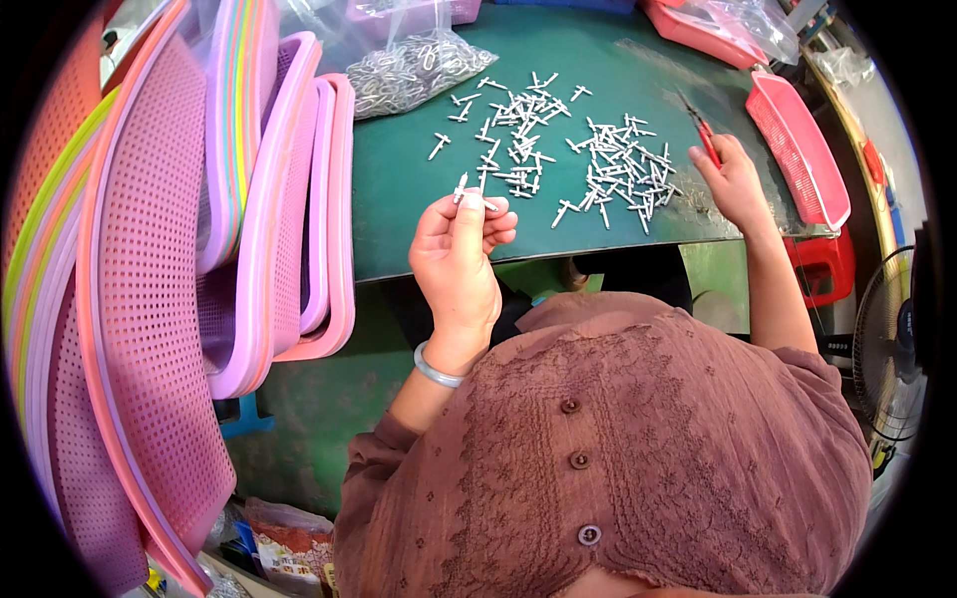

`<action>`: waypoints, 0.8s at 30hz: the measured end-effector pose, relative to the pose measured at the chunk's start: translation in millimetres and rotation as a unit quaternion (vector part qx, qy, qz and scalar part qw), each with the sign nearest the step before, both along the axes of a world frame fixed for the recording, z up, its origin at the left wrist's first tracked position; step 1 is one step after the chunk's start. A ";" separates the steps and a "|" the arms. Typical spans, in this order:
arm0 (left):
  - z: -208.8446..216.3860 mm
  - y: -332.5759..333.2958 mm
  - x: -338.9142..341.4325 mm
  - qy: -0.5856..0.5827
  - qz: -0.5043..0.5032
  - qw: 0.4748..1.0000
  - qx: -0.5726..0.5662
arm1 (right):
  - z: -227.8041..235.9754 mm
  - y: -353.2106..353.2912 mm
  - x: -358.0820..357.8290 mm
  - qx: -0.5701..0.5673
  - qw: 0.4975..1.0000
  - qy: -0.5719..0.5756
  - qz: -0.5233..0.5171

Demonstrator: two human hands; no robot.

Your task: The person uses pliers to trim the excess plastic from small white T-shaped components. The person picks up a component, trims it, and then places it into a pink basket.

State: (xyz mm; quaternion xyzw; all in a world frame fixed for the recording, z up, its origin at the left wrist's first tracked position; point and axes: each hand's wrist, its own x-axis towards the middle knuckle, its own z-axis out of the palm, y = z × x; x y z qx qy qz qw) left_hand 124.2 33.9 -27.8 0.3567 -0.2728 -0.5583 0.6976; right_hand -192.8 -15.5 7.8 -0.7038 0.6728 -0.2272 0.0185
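Observation:
My left hand (pixel 454 259) is above the table's near edge, thumb and fingertips pinching a few small silvery cross-shaped parts (pixel 461 186). A red-handled pair of pliers (pixel 707 140) with thin dark pointed jaws is in my right hand (pixel 736 181), which is over the right side of the green table (pixel 399 189); its tips point away from me. Between my hands lie two loose piles of the same kind of small part: one pile (pixel 524 122) just beyond my left hand, the other pile (pixel 630 167) closer to my right.
Stacked purple and orange perforated baskets (pixel 150 249) crowd the left side. A clear bag (pixel 424 68) of metal hooks sits at the back left. On the right are a pink basket (pixel 793 140), a red stool (pixel 825 267) and a fan (pixel 887 339).

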 end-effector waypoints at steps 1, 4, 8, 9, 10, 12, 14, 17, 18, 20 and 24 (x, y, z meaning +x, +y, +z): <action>-0.8 -0.8 -2.2 -0.016 0.007 1.000 -0.010 | -6.1 -0.2 -13.3 -0.015 1.000 0.008 -0.018; -3.8 -4.2 -8.2 -0.055 0.013 0.998 -0.041 | -24.6 -0.8 -49.8 -0.041 0.996 0.028 -0.071; -5.3 -8.2 -17.6 -0.119 0.040 0.989 -0.072 | -42.4 -3.0 -87.1 -0.020 0.991 0.044 -0.127; -5.6 -9.3 -19.7 -0.137 0.048 0.986 -0.082 | -47.1 -3.8 -93.1 -0.023 0.990 0.047 -0.135; -6.0 -10.3 -21.6 -0.155 0.057 0.982 -0.091 | -51.3 -4.6 -98.0 -0.026 0.988 0.051 -0.142; -8.0 -12.5 -25.2 -0.174 0.072 0.977 -0.103 | -56.4 -5.9 -104.2 -0.032 0.987 0.057 -0.148; -9.5 -14.7 -28.3 -0.200 0.084 0.969 -0.117 | -60.0 -7.5 -108.6 -0.049 0.985 0.072 -0.148; -11.0 -17.3 -30.6 -0.244 0.101 0.954 -0.144 | -63.7 -11.0 -115.9 -0.053 0.983 0.089 -0.150; -12.9 -18.9 -31.8 -0.254 0.109 0.949 -0.154 | -65.5 -11.8 -117.2 -0.057 0.983 0.093 -0.151; -15.0 -20.9 -32.9 -0.277 0.118 0.939 -0.165 | -69.3 -13.0 -118.7 -0.066 0.981 0.100 -0.151; -16.8 -23.3 -31.5 -0.305 0.119 0.931 -0.161 | -73.4 -15.0 -122.4 -0.060 0.979 0.113 -0.157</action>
